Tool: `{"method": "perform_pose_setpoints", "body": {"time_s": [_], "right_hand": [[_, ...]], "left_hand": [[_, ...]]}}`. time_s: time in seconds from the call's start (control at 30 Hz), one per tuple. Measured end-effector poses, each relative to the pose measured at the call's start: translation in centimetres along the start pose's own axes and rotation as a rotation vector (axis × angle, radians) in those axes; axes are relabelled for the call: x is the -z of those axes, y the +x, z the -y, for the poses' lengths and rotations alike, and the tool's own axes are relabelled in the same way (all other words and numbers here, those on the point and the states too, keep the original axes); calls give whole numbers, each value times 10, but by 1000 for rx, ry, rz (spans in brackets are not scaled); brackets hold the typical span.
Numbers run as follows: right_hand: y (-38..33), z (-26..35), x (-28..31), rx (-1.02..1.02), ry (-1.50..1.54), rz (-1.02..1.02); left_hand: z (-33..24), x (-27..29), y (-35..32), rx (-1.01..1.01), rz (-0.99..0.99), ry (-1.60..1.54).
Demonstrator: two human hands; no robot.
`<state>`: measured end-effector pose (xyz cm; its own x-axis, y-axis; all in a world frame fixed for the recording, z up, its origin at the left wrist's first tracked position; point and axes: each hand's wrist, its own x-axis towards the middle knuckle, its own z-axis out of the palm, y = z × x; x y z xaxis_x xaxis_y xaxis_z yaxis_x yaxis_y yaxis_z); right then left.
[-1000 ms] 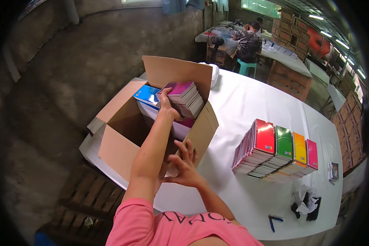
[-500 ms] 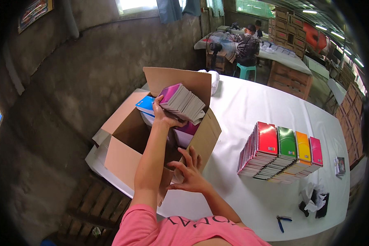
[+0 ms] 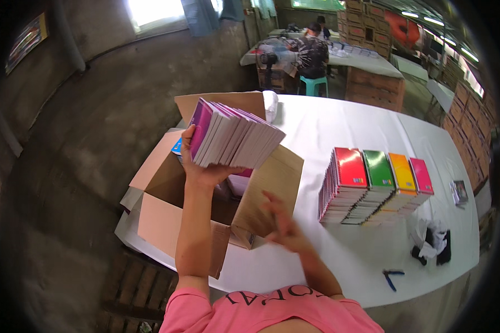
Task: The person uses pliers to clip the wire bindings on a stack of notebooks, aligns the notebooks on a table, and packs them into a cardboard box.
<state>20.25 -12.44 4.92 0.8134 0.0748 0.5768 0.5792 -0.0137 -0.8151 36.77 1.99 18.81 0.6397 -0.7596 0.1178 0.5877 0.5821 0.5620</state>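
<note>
Head view: notebook stack [image 3: 233,136] atop left hand [image 3: 203,169].

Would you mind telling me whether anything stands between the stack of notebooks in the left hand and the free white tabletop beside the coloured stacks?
The left hand holds the stack of notebooks above the open cardboard box. Toward the white tabletop, the box's raised right flap and the blurred right hand stand lower; nothing visible blocks at the stack's height.
</note>
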Motion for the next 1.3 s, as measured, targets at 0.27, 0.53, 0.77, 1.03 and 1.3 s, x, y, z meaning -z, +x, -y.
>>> {"method": "perform_pose_setpoints", "body": {"time_s": [0.27, 0.53, 0.77, 1.03, 1.3], "right_hand": [[-96, 85, 73, -292, 680, -560], [-265, 62, 95, -585, 385, -886], [-318, 19, 146, -616, 409, -1046], [-316, 6, 184, -893, 177, -950], [-314, 24, 221, -1096, -101, -752]], "left_hand": [[125, -61, -60, 105, -26, -19], [355, -20, -72, 585, -28, 524], [479, 47, -45, 861, -129, 631], [234, -65, -87, 198, 247, 724], [23, 66, -31, -18, -1130, 559]]}}
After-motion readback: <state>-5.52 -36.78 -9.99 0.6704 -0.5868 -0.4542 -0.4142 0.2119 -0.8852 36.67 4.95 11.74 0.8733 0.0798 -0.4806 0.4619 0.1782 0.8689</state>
